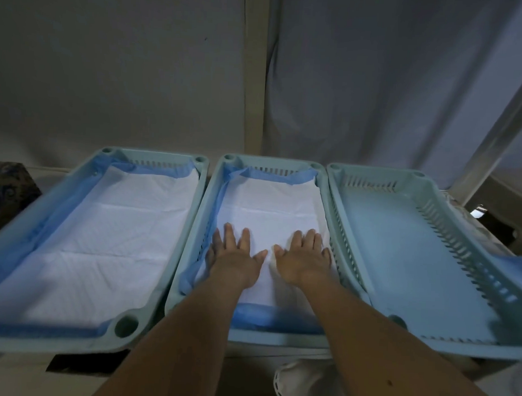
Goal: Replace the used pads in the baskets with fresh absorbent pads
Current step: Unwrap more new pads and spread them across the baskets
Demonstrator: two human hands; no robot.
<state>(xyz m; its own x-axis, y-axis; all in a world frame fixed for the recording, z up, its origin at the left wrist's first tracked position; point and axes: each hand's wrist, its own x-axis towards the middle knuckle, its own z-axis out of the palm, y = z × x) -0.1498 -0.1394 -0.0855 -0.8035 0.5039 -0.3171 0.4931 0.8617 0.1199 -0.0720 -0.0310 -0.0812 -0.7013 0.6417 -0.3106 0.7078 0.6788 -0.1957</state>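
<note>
While flat and straight-fingered on the quilted white, blue-edged absorbent pad [268, 210] lining the middle slotted plastic basket [324, 182]: left hand [237, 256], right hand [303, 257], gripping nothing.

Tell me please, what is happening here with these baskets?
A person is lining three pale blue baskets with absorbent pads. Both the left hand and the right hand lie flat, fingers straight, pressing a white pad with blue edges down into the middle basket. The left basket already holds a pad spread out inside it. The right basket has no pad in it yet, so it seems to be the one left to do.
</note>
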